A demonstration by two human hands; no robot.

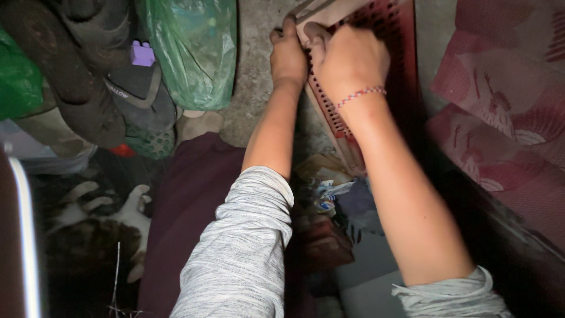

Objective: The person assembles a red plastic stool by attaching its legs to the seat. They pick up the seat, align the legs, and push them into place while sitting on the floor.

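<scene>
Fingers of both hands curl over the near edge of a red perforated plastic crate, up at the top of the view against the concrete floor. Left hand clamps the rim, right hand closes over it just beside, a beaded thread at the wrist. Crate looks light and stiff, a bit flexible at the lattice wall; the solid rim is the place to hold. Outward now: a green plastic bag leans left, dark sandals stacked beside it, a small purple block on top. Crumpled wrappers lie between the forearms; patterned pink cloth on the right.
</scene>
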